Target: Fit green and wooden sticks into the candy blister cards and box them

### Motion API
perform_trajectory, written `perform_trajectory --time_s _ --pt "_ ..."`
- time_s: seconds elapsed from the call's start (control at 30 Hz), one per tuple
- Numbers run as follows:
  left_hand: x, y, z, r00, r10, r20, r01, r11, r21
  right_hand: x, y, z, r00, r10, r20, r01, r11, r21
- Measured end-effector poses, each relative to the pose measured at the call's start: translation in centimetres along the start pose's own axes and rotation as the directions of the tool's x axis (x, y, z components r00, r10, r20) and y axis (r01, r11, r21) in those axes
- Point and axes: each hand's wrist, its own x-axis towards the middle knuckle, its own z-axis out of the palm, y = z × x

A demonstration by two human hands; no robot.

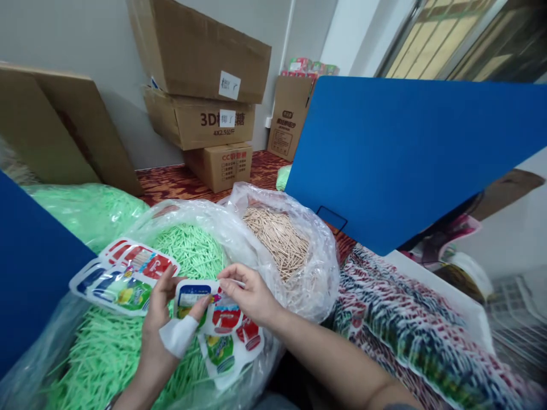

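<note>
Lying over the green sticks [102, 353] at left, the loose packs [128, 285] could slide away if your left hand [160, 313] knocks them. That hand clasps the printed pouch [224, 319] in front of you, thumb on its face; a slack thumb could let it drop into the sticks. Your right hand [245, 290] pinches its upper edge, and too hard a tug might tear it. Your left fingers behind the pouch are hidden, whether the lower green print [220, 350] belongs to it is unclear, and the colourful rows [397, 330] at far right are too blurred to name
</note>
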Motion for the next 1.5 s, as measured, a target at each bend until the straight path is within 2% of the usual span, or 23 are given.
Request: perform_trajectory --time_s 0.07,0.1,0.13,0.2,0.27,0.3,0.37,0.43,0.5,0.6,0.7,0.8,0.87,0.93,1.03,1.1,1.13,1.23,1.33,1.37,1.43,1.5 --pt "-0.3 -0.5 0.1 0.996 0.039 0.082 -0.046 0.995 0.089 -0.4 -0.7 -0.2 0.982 -0.167 -0.082 0.145 0.962 -0.23" --pt "-0.4 -0.7 0.3 0.988 0.057 0.141 -0.071 0.993 0.092 -0.6 -1.2 -0.2 0.964 -0.256 -0.077 0.218 0.92 -0.325" --pt "-0.6 -0.8 0.5 0.977 0.074 0.198 -0.089 0.994 0.066 -0.9 -1.6 -0.1 0.949 -0.316 -0.025 0.283 0.881 -0.379" --pt "-0.8 -0.8 1.1 0.952 0.083 0.293 -0.073 0.996 -0.046 -1.4 -2.3 0.3 0.941 -0.304 0.147 0.336 0.88 -0.335" --pt "-0.9 -0.5 1.5 0.924 0.032 0.382 0.044 0.981 -0.189 -1.7 -2.4 0.8 0.945 -0.187 0.27 0.239 0.955 -0.176" --pt "-0.9 -0.3 1.6 0.902 -0.004 0.432 0.119 0.964 -0.238 -1.7 -2.2 1.0 0.951 -0.132 0.28 0.162 0.983 -0.086" --pt "-1.0 -0.2 1.6 0.86 -0.079 0.505 0.24 0.934 -0.264 -1.4 -1.6 1.0 0.976 -0.059 0.208 0.044 0.996 0.075" --pt "-1.1 -0.3 1.5 0.827 -0.156 0.54 0.323 0.919 -0.228 -0.9 -1.2 0.7 0.993 -0.028 0.116 0.009 0.986 0.166" --pt "-1.2 -0.4 1.3 0.797 -0.22 0.563 0.381 0.906 -0.187 -0.6 -1.1 0.3 0.996 -0.009 0.087 -0.004 0.989 0.146" --pt "-1.3 -0.1 1.3 0.786 -0.241 0.569 0.393 0.906 -0.159 -0.7 -1.5 -0.2 0.997 -0.066 0.05 0.071 0.991 -0.112" --pt "-1.1 0.6 1.6 0.774 -0.215 0.596 0.364 0.921 -0.139 -1.1 -1.9 -0.5 0.976 -0.219 -0.009 0.196 0.889 -0.413" --pt "-1.2 0.9 2.1 0.785 -0.199 0.587 0.33 0.936 -0.124 -1.5 -1.9 -0.9 0.947 -0.318 0.051 0.296 0.795 -0.53" --pt "-1.3 0.9 2.5 0.809 -0.204 0.552 0.323 0.938 -0.126 -1.7 -1.8 -1.3 0.925 -0.357 0.128 0.368 0.765 -0.529" --pt "-1.6 0.9 2.9 0.81 -0.221 0.543 0.338 0.933 -0.125 -1.8 -1.5 -2.1 0.922 -0.339 0.186 0.387 0.792 -0.473" --pt "-1.9 1.1 3.4 0.802 -0.26 0.538 0.387 0.912 -0.136 -1.7 -1.0 -3.4 0.963 -0.199 0.181 0.253 0.9 -0.355" --pt "-2.0 1.3 3.7 0.8 -0.289 0.526 0.429 0.888 -0.166 -1.6 -0.7 -4.1 0.985 -0.114 0.129 0.154 0.917 -0.367" --pt "-2.1 1.4 3.8 0.799 -0.295 0.524 0.443 0.878 -0.181 -1.6 -0.6 -4.2 0.989 -0.109 0.098 0.14 0.902 -0.409" --pt "-2.1 1.7 4.0 0.756 -0.261 0.601 0.464 0.861 -0.209 -1.6 -0.7 -4.1 0.978 -0.201 0.061 0.202 0.815 -0.542" --pt "-1.9 1.7 4.0 0.7 -0.212 0.682 0.469 0.857 -0.214 -1.8 -1.3 -3.6 0.956 -0.275 0.101 0.282 0.768 -0.575" --pt "-1.9 1.6 3.9 0.699 -0.211 0.683 0.463 0.862 -0.207 -1.9 -1.5 -3.6 0.952 -0.28 0.126 0.3 0.758 -0.58" --pt "-1.8 1.3 3.8 0.726 -0.225 0.65 0.433 0.884 -0.178 -1.8 -1.8 -3.8 0.935 -0.278 0.219 0.354 0.746 -0.564" --pt "-1.8 0.8 3.8 0.756 -0.25 0.605 0.415 0.898 -0.148 -1.5 -1.5 -5.0 0.905 -0.245 0.347 0.396 0.782 -0.48"
